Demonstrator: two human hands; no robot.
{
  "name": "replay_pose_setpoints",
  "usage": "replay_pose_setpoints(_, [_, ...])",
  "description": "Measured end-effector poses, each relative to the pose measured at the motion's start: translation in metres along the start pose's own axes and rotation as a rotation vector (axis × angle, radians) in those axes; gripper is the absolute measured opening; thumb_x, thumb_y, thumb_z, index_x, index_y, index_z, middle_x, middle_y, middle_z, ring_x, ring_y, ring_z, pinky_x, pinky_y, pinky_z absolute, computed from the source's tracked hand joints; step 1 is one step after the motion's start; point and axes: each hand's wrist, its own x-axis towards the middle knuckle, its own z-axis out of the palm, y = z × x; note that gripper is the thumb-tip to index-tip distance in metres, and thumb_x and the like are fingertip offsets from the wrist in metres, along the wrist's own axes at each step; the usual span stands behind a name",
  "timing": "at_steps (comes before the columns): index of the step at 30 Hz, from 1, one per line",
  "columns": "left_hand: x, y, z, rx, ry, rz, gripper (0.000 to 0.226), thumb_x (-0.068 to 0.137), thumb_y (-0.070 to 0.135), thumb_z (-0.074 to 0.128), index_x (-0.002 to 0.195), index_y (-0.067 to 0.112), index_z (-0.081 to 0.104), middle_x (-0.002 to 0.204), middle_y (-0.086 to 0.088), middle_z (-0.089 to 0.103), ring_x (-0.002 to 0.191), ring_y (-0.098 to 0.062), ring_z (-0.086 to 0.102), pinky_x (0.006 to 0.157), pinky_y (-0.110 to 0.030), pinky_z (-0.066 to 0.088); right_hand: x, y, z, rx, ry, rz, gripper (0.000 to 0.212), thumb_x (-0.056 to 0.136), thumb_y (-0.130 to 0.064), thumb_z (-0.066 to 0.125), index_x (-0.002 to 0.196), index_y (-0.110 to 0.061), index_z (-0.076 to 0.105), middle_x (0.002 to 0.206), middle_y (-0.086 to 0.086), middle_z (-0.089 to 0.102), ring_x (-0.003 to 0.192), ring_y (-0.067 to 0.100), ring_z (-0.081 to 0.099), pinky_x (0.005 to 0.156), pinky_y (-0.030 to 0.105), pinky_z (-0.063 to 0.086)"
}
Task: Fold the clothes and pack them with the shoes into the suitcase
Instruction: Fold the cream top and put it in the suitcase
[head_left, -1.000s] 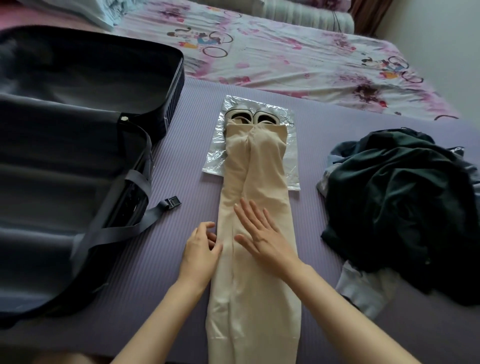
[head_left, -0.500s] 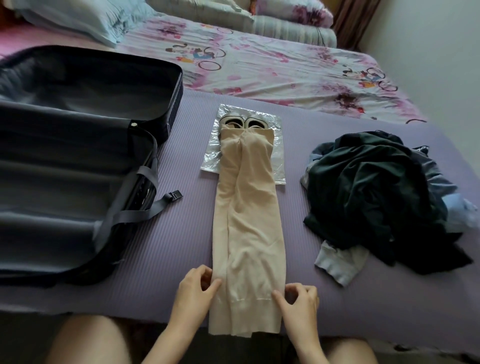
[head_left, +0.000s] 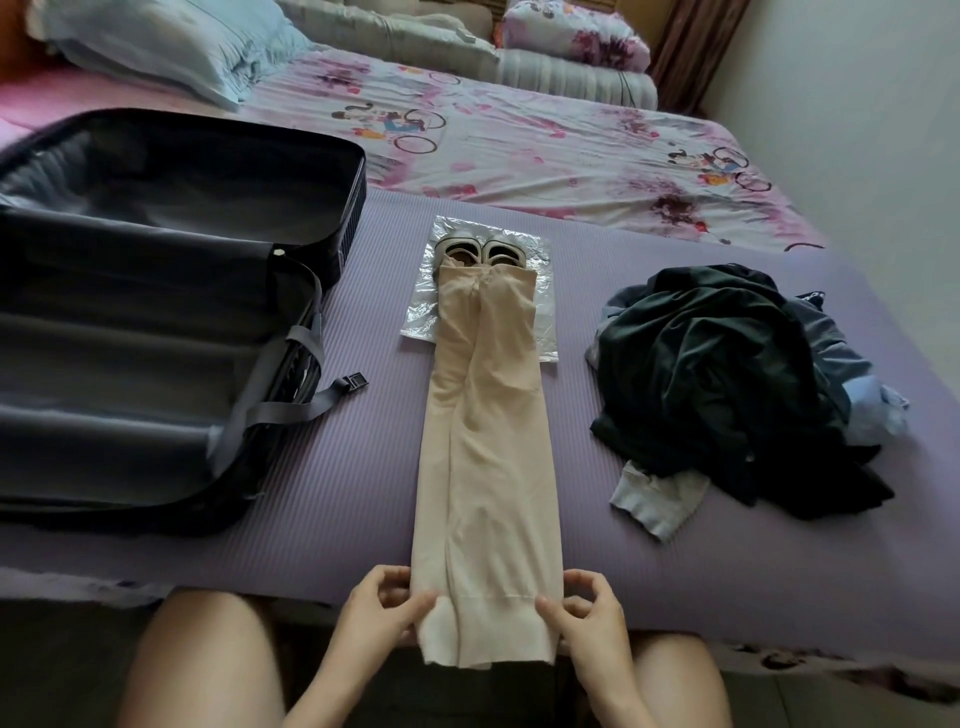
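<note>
Both hands pinch the near hem of the beige garment (head_left: 485, 467): left hand (head_left: 379, 608) at its left corner, right hand (head_left: 587, 616) at its right. Its long axis runs straight away toward the shoes (head_left: 480, 252), so the fold likely goes far-ward.
</note>
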Motion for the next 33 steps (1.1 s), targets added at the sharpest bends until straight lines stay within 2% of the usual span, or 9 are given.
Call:
replay_pose_setpoints(4, [-0.011, -0.004, -0.006, -0.057, -0.013, 0.001, 0.035, 0.078, 0.016, 0.073, 0.108, 0.013, 0.056, 0.097, -0.009, 0.069, 0.086, -0.018, 0.069, 0.063, -0.027, 0.057, -0.008, 0.000, -0.008, -0.059, -0.057, -0.017, 0.037, 0.075, -0.007, 0.077, 0.101, -0.015, 0.053, 0.072, 0.010, 0.072, 0.076, 0.025, 0.070, 0.074, 0.044, 0.055])
replay_pose_setpoints(11, [-0.009, 0.020, -0.009, -0.140, -0.001, 0.028, 0.043, 0.080, 0.019, 0.072, 0.116, 0.020, 0.048, 0.104, -0.006, 0.066, 0.092, -0.020, 0.067, 0.072, -0.034, 0.057, -0.011, -0.039, -0.017, 0.079, -0.131, 0.028, 0.037, 0.078, -0.006, 0.075, 0.105, -0.015, 0.050, 0.079, 0.012, 0.070, 0.063, 0.017, 0.069, 0.048, 0.026, 0.050])
replay_pose_setpoints(14, [0.003, 0.047, -0.006, -0.177, 0.017, 0.099, 0.043, 0.083, 0.015, 0.069, 0.119, 0.018, 0.046, 0.107, -0.002, 0.059, 0.092, -0.016, 0.063, 0.061, -0.022, 0.054, 0.002, -0.066, -0.016, 0.193, -0.162, 0.045, 0.031, 0.081, -0.003, 0.071, 0.105, -0.012, 0.053, 0.088, 0.015, 0.069, 0.058, 0.014, 0.068, 0.045, 0.023, 0.049])
replay_pose_setpoints(16, [0.019, 0.070, -0.002, -0.239, 0.029, 0.129, 0.042, 0.085, 0.009, 0.066, 0.123, 0.009, 0.046, 0.114, -0.008, 0.055, 0.094, -0.021, 0.062, 0.054, -0.017, 0.053, 0.018, -0.085, -0.014, 0.261, -0.194, 0.049, 0.026, 0.083, -0.001, 0.067, 0.106, -0.007, 0.056, 0.086, 0.016, 0.069, 0.057, 0.015, 0.067, 0.046, 0.023, 0.051])
replay_pose_setpoints(20, [0.053, 0.113, 0.005, -0.383, 0.012, 0.139, 0.031, 0.089, 0.004, 0.059, 0.116, 0.001, 0.044, 0.113, -0.018, 0.053, 0.083, -0.026, 0.064, 0.053, -0.025, 0.057, 0.057, -0.113, -0.009, 0.423, -0.186, 0.048, 0.016, 0.092, -0.004, 0.055, 0.105, 0.005, 0.056, 0.082, 0.018, 0.062, 0.057, 0.021, 0.066, 0.049, 0.025, 0.054])
replay_pose_setpoints(23, [0.076, 0.110, 0.003, -0.103, 0.182, 0.227, 0.017, 0.093, 0.013, 0.055, 0.107, 0.007, 0.048, 0.111, -0.013, 0.056, 0.083, -0.023, 0.064, 0.063, -0.031, 0.059, 0.078, -0.106, -0.001, 0.250, -0.020, 0.010, 0.014, 0.099, -0.012, 0.044, 0.105, -0.001, 0.052, 0.084, 0.017, 0.058, 0.061, 0.024, 0.062, 0.044, 0.026, 0.053])
replay_pose_setpoints(26, [0.079, 0.085, -0.001, 0.181, 0.260, 0.296, 0.019, 0.090, 0.019, 0.060, 0.106, 0.011, 0.056, 0.104, -0.003, 0.059, 0.099, -0.020, 0.059, 0.082, -0.035, 0.053, 0.084, -0.082, 0.004, -0.026, 0.071, -0.081, 0.014, 0.096, -0.016, 0.050, 0.103, -0.007, 0.058, 0.088, 0.010, 0.059, 0.069, 0.018, 0.059, 0.058, 0.028, 0.053])
replay_pose_setpoints(29, [0.070, 0.066, 0.001, 0.250, 0.238, 0.338, 0.023, 0.086, 0.022, 0.066, 0.106, 0.013, 0.058, 0.096, 0.003, 0.060, 0.092, -0.013, 0.058, 0.068, -0.017, 0.045, 0.079, -0.065, 0.008, -0.204, 0.064, -0.174, 0.015, 0.089, -0.021, 0.062, 0.102, -0.014, 0.061, 0.101, 0.006, 0.062, 0.090, 0.015, 0.058, 0.076, 0.031, 0.050])
replay_pose_setpoints(33, [0.067, 0.057, 0.005, 0.312, 0.255, 0.374, 0.025, 0.083, 0.024, 0.070, 0.104, 0.016, 0.058, 0.094, 0.006, 0.061, 0.085, -0.007, 0.057, 0.064, -0.014, 0.043, 0.075, -0.062, 0.014, -0.293, 0.094, -0.204, 0.024, 0.086, -0.021, 0.068, 0.106, -0.011, 0.057, 0.096, 0.003, 0.059, 0.090, 0.016, 0.056, 0.072, 0.024, 0.040])
